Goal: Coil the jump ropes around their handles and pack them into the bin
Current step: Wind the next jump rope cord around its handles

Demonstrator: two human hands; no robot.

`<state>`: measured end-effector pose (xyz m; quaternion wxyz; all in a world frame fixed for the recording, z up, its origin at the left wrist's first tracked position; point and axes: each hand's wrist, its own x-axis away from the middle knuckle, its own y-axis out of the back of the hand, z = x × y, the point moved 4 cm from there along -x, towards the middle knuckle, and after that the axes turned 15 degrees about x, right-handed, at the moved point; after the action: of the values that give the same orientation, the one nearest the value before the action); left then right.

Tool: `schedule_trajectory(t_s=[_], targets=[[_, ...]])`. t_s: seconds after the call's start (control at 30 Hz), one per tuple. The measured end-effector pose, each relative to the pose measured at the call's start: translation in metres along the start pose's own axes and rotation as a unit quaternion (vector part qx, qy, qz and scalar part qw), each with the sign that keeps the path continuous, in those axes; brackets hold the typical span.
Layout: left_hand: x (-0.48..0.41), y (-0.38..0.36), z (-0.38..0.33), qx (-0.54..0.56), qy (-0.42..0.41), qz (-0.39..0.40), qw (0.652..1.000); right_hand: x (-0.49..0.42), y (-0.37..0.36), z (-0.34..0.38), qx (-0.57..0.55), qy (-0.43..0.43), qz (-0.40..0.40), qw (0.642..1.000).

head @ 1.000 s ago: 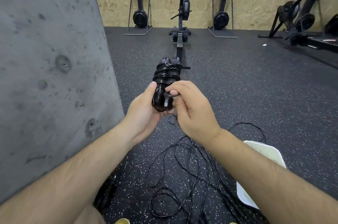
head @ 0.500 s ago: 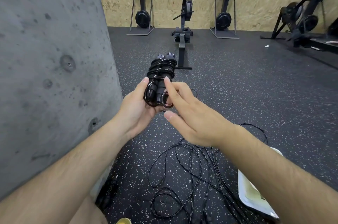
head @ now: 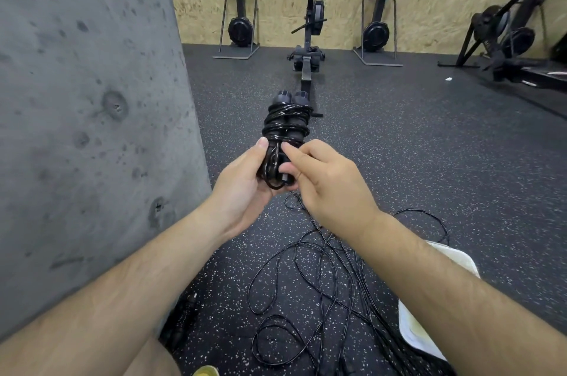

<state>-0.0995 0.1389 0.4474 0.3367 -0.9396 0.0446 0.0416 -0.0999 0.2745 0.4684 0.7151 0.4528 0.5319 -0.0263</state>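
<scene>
My left hand (head: pixel 242 188) is wrapped round the lower end of the black jump rope bundle (head: pixel 283 136), glossy cord coiled over two handles. I hold it in the air, above and to the left of the white plastic bin (head: pixel 460 260). My right hand (head: pixel 325 182) has curled fingers pinching the last loop at the bundle's base. I reckon I should tuck that tail under a tight turn while squeezing hard, or the coil may spring loose. Tangled black loose ropes (head: pixel 306 283) lie just left of the bin.
</scene>
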Motion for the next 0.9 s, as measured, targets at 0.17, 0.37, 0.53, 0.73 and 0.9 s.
schedule_trajectory(t_s=[0.17, 0.37, 0.53, 0.73, 0.9], targets=[[-0.002, 0.001, 0.001, 0.021, -0.011, 0.005, 1.0, -0.002, -0.002, 0.0, 0.032, 0.003, 0.022, 0.999], [-0.005, -0.002, 0.003, 0.018, -0.012, 0.014, 1.0, -0.002, -0.004, -0.001, 0.049, -0.01, 0.07, 0.996], [-0.005, -0.003, 0.004, 0.018, -0.009, 0.058, 0.998, -0.002, 0.004, 0.003, 0.036, -0.012, 0.042, 0.998], [-0.002, -0.006, 0.007, -0.006, -0.004, 0.064, 0.998, 0.0, 0.012, 0.003, 0.014, -0.051, -0.03, 0.998], [-0.002, -0.006, 0.007, -0.015, 0.0, 0.067, 0.998, 0.002, 0.015, -0.003, -0.054, -0.156, -0.042, 0.985]])
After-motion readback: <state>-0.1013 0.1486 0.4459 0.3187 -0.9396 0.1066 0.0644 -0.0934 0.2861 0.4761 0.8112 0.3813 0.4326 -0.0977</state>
